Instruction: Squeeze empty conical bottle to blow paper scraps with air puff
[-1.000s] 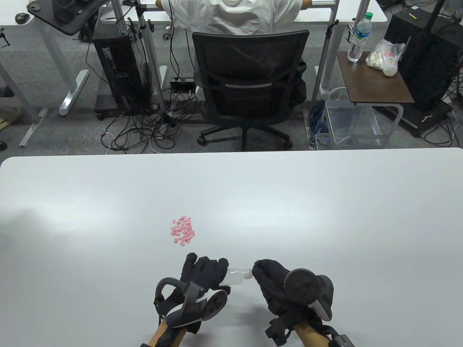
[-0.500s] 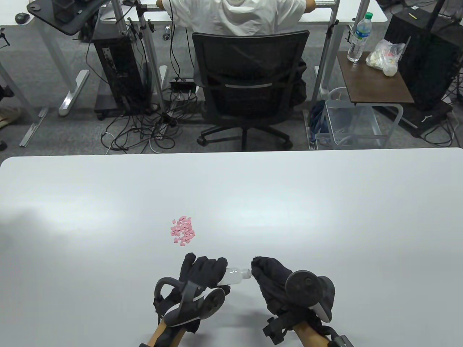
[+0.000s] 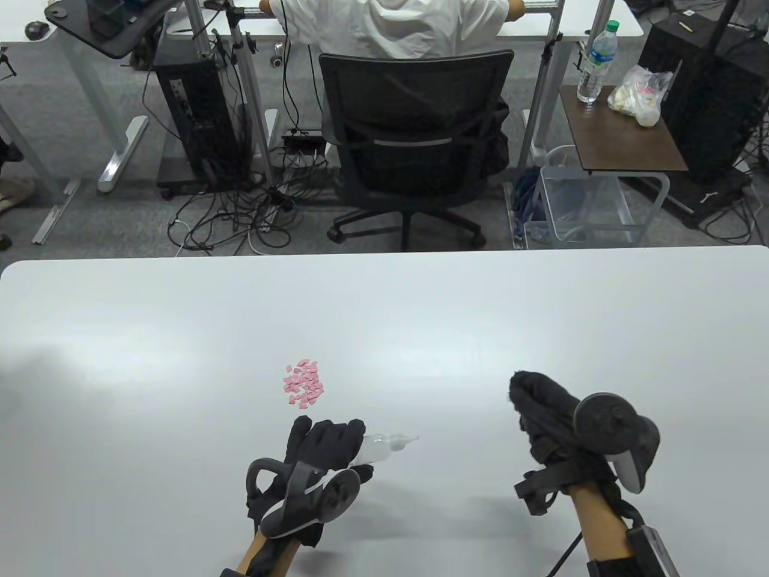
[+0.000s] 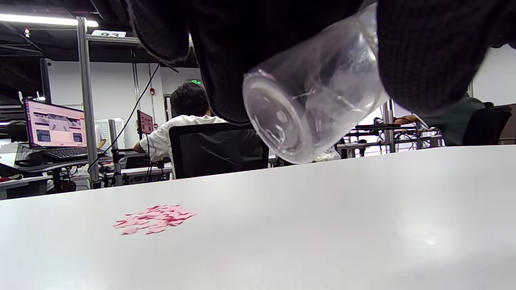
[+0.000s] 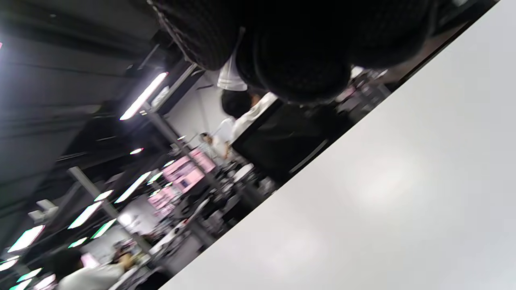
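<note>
The left hand (image 3: 321, 448) wraps its fingers (image 4: 423, 56) around the clear conical bottle (image 3: 379, 446), nozzle jutting past the fingertips and away from the pink paper scraps (image 3: 303, 384) ahead, while the right hand (image 3: 550, 415), curled, contents unclear, hovers well apart.

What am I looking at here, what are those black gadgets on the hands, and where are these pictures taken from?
These are a person's two hands in black sensor gloves, each with a tracker strapped to its back. One camera looks down at the white table; two more sit on the wrists. The left hand holds a clear empty bottle on its side, nozzle pointing right. The left wrist view shows its base from below. The right hand is off to the right, apart from the bottle; what it holds, if anything, is hidden. Pink paper scraps lie just beyond the left hand.
</note>
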`<state>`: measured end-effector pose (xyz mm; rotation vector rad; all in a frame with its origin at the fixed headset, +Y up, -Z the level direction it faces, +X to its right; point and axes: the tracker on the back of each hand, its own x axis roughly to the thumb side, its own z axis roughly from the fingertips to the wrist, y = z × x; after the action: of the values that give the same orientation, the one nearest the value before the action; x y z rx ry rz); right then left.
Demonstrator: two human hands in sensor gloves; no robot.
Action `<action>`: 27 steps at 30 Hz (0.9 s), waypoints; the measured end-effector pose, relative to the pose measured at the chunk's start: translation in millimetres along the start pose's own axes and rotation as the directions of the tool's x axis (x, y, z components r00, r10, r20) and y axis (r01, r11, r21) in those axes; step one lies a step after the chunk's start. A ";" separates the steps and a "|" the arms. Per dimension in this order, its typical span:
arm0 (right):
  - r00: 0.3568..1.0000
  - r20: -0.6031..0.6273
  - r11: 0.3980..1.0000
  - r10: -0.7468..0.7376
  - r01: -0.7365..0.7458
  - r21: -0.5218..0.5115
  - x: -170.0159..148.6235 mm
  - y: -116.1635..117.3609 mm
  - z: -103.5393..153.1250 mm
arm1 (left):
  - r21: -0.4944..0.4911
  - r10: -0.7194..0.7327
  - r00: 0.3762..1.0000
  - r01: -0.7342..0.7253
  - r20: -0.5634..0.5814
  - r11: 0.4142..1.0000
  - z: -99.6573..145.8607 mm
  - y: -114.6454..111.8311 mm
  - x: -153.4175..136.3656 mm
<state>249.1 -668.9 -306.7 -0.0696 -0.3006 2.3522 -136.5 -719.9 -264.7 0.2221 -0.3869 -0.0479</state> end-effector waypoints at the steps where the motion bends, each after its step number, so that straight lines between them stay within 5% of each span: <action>1: 0.999 -0.025 1.000 0.024 -0.025 -0.019 -4.1 -5.3 -3.8 | -0.003 0.001 1.000 -0.001 -0.002 1.000 0.0 -0.2 -0.6; 6: 0.953 -0.160 0.962 0.256 -0.268 -0.058 -30.8 -16.7 -25.3 | -0.014 -0.002 1.000 0.002 -0.006 1.000 -0.6 -0.8 -2.1; 12: 0.824 -0.215 0.851 0.525 -0.518 0.091 -65.5 6.9 -44.0 | -0.011 -0.051 0.999 0.051 -0.001 0.999 -1.4 1.9 -2.4; 20: 0.699 -0.196 0.725 0.688 -0.648 0.231 -92.1 42.8 -54.0 | -0.031 -0.069 0.998 0.069 -0.006 0.997 -3.2 1.3 -6.3; 27: 0.696 -0.205 0.720 0.688 -0.624 0.304 -101.2 51.3 -57.6 | -0.043 -0.072 0.997 0.072 -0.015 0.997 -3.7 0.7 -8.5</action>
<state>294.5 -763.4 -378.6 -0.5181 0.1757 3.0234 -143.0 -717.7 -271.0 0.1947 -0.3614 -0.1249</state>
